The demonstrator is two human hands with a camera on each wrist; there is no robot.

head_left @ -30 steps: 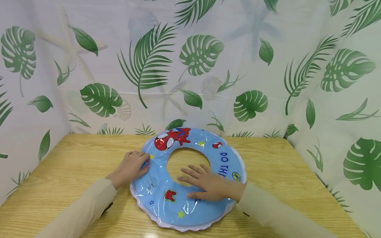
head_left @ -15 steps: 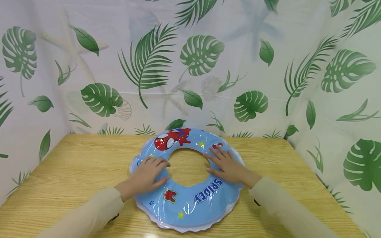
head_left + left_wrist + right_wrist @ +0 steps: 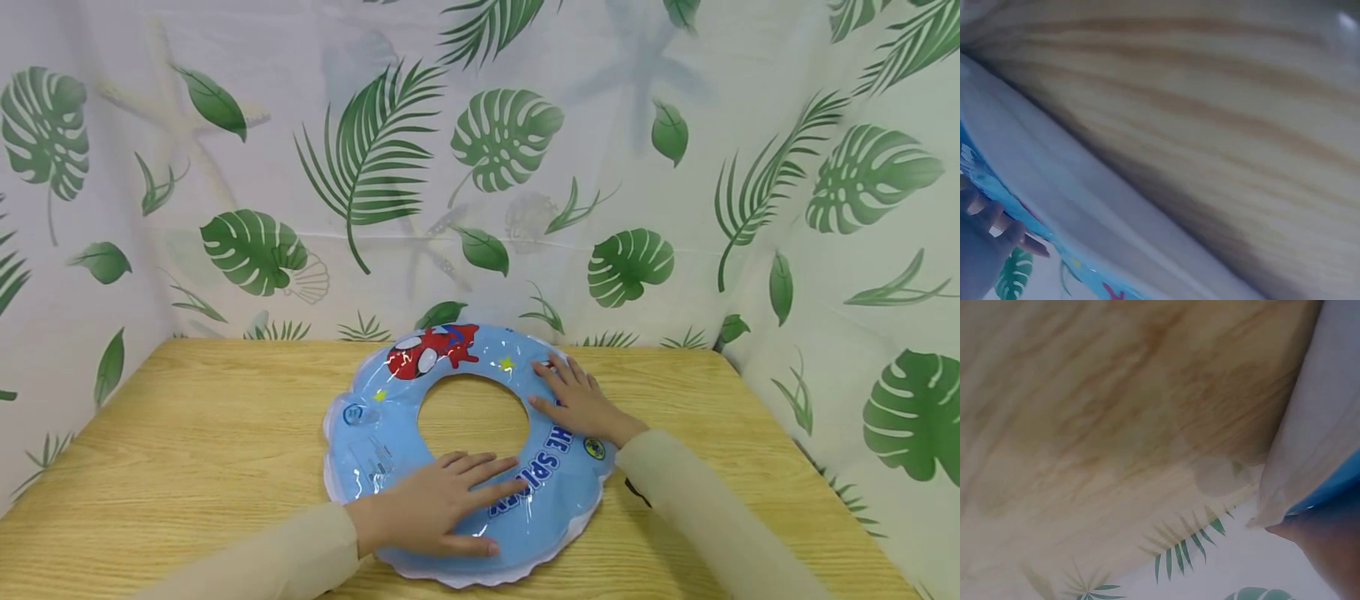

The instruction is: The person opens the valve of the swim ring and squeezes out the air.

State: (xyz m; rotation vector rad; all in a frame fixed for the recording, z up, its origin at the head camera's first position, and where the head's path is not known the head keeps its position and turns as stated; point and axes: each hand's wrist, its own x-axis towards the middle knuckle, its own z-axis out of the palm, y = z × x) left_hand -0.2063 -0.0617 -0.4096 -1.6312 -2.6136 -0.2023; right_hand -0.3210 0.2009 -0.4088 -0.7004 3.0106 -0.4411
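A blue inflatable swim ring (image 3: 375, 433) with a pale scalloped edge, a red cartoon figure and printed lettering lies flat on the wooden table. My left hand (image 3: 442, 504) rests with spread, straight fingers across the ring's near side, covering part of the print. On the ring's right side my right hand (image 3: 577, 404) lies palm down, fingers extended toward the far rim. In the left wrist view, the fingers (image 3: 997, 225) of the left hand show over the blue top, above the ring's pale underside (image 3: 1085, 194). The right wrist view catches only a bit of the right hand (image 3: 1335, 544) beside the ring.
The wood-grain table (image 3: 240, 417) stretches to both sides of the ring. Behind it and along both sides hangs a white curtain (image 3: 517, 275) printed with green leaves. A valve mark (image 3: 354, 414) shows on the ring's left side.
My left hand has moved from the ring's left side to its near side. My right hand has gone from the near right up to the right side. The ring stays in about the same place.
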